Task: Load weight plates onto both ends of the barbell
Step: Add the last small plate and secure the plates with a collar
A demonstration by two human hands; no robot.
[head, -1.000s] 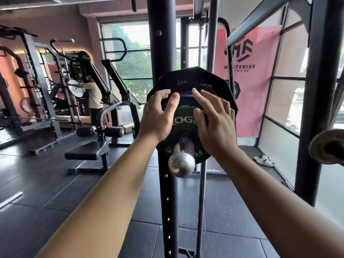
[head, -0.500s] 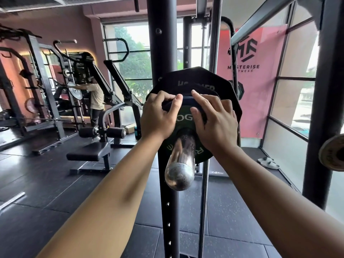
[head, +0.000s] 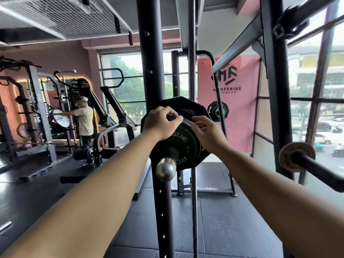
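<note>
The barbell sleeve (head: 166,169) points at me, its chrome end in the middle of the view. A small dark green plate (head: 183,146) with pale lettering sits on it, against a larger black many-sided plate (head: 183,105) behind. My left hand (head: 161,123) curls over the green plate's upper left rim. My right hand (head: 207,135) grips its upper right rim, fingers hooked behind the edge. Both arms reach forward from the bottom corners.
A black rack upright (head: 162,202) stands just behind the sleeve. At the right, a storage peg (head: 320,170) carries a small worn plate (head: 287,156). A person (head: 84,123) stands by machines at the far left. A bench (head: 93,155) sits on the black floor.
The green plate has slid further along the sleeve toward the black plate. My hands shifted from its face to its top rim, and my head has tilted upward.
</note>
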